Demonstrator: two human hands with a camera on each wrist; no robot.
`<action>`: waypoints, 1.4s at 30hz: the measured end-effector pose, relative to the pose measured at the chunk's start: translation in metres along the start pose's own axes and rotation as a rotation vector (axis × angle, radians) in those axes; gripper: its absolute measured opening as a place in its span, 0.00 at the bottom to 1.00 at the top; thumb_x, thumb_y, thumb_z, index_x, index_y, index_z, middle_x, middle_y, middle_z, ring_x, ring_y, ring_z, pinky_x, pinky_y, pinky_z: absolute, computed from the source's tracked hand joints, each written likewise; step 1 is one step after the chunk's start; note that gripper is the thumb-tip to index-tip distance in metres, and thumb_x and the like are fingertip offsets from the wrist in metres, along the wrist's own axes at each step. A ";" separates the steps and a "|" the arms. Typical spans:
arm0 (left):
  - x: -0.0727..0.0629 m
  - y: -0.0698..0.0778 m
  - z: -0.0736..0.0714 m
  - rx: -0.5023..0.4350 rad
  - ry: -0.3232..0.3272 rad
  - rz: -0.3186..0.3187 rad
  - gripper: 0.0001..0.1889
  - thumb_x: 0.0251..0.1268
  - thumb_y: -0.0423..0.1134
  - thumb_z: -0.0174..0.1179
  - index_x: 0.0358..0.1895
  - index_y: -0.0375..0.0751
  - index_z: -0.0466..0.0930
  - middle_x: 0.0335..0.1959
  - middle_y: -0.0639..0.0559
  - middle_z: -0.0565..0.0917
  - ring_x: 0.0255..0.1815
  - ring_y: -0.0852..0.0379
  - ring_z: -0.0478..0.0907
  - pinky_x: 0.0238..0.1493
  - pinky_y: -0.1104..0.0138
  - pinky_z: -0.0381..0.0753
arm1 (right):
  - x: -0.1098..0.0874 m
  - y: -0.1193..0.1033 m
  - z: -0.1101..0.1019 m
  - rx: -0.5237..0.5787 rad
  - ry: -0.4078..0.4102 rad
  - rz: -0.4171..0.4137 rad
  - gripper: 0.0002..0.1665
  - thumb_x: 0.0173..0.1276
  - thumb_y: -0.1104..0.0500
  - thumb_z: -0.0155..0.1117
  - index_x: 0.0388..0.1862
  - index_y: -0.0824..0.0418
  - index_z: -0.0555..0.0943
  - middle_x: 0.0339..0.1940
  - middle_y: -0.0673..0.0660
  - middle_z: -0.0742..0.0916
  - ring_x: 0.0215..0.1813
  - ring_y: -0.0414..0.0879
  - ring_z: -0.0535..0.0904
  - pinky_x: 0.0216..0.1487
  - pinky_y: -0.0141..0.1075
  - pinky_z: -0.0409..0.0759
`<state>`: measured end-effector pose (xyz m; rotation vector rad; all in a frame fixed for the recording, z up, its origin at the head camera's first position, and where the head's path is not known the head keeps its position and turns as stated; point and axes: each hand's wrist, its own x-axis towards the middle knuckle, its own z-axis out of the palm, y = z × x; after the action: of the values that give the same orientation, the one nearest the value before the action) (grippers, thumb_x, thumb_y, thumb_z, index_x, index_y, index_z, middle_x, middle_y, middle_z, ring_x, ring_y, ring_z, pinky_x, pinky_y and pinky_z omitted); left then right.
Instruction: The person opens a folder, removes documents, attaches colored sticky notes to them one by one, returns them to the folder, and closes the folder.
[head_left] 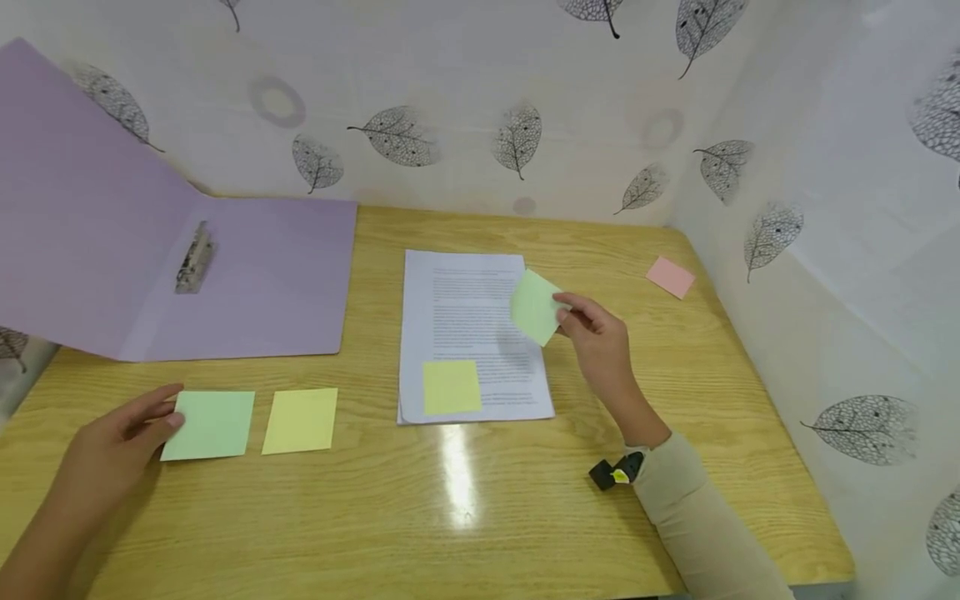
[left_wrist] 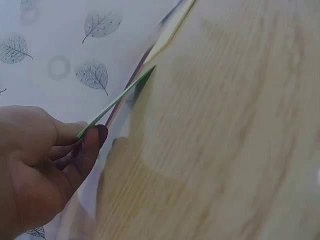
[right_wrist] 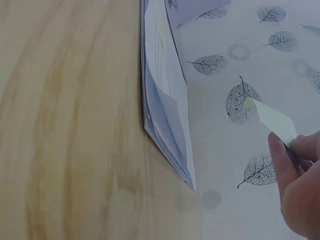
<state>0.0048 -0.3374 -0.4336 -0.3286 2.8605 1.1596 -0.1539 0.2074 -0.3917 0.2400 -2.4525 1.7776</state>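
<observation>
My left hand (head_left: pixel 120 442) pinches the left edge of a green sticky note pad (head_left: pixel 210 423) between thumb and fingers. In the left wrist view that pad (left_wrist: pixel 117 102) appears edge-on, its far end low by the table. A pale green sticky note (head_left: pixel 537 308) is pinched in my right hand (head_left: pixel 600 346), held above the right side of a stack of printed pages (head_left: pixel 472 317). The right wrist view shows the note (right_wrist: pixel 275 120) with a bent far edge. A yellow sticky note (head_left: pixel 452 387) lies on the lower part of the top page.
A yellow sticky pad (head_left: pixel 300 421) lies just right of the green one. An open purple folder (head_left: pixel 277 283) with a metal clip (head_left: pixel 197 258) takes up the back left. Far right on the wooden table (head_left: pixel 525 517) is a pink note pad (head_left: pixel 671 277). Leaf-patterned walls border the table.
</observation>
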 end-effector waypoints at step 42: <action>0.037 0.182 0.113 -0.449 -0.230 0.307 0.23 0.75 0.49 0.59 0.68 0.47 0.76 0.60 0.46 0.82 0.54 0.63 0.82 0.52 0.75 0.81 | -0.013 -0.011 0.016 0.096 -0.053 -0.043 0.23 0.74 0.65 0.63 0.66 0.63 0.77 0.47 0.63 0.81 0.45 0.40 0.85 0.50 0.42 0.86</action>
<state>-0.0749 -0.1383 -0.3948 0.2332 2.4869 1.7620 -0.1388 0.1893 -0.3887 0.3499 -2.3805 1.8973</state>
